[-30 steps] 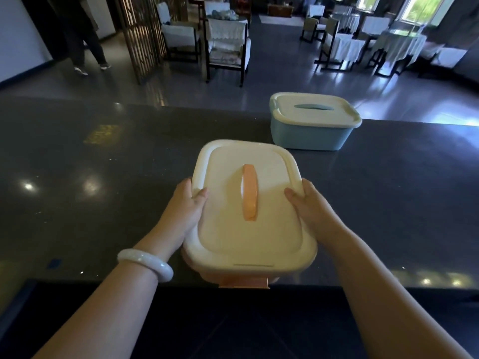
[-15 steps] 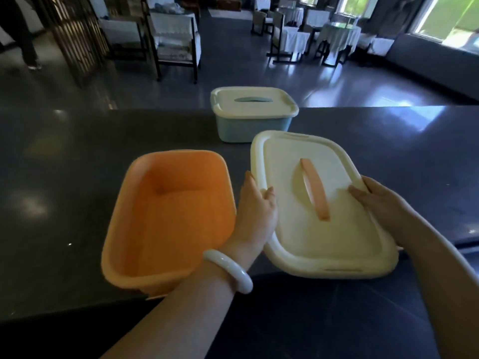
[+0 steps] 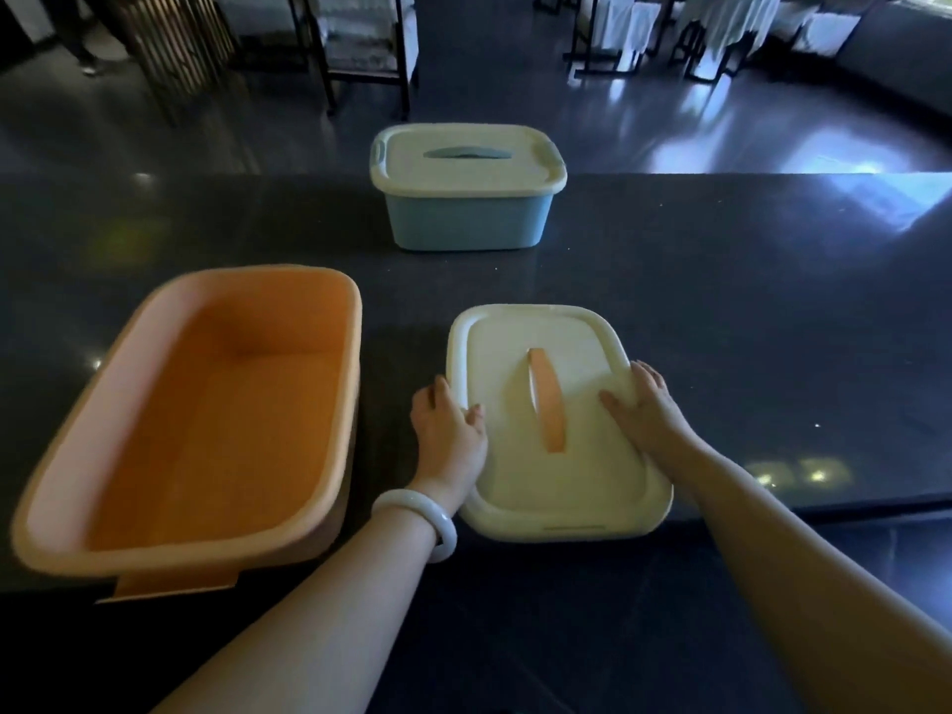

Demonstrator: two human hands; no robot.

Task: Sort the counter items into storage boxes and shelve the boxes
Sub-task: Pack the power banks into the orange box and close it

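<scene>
dark counter (image 3: 721,301) | both hands hold cream lid (image 3: 554,481) | orange box (image 3: 206,414) open, L

The dark counter (image 3: 747,311) lies bare to the right and far left. The open orange box (image 3: 206,430) fills the near left; the cream lid (image 3: 556,430) lies just beside it, a narrow gap between. The lidded blue box (image 3: 466,208) stands at the far middle, well apart from both.
</scene>
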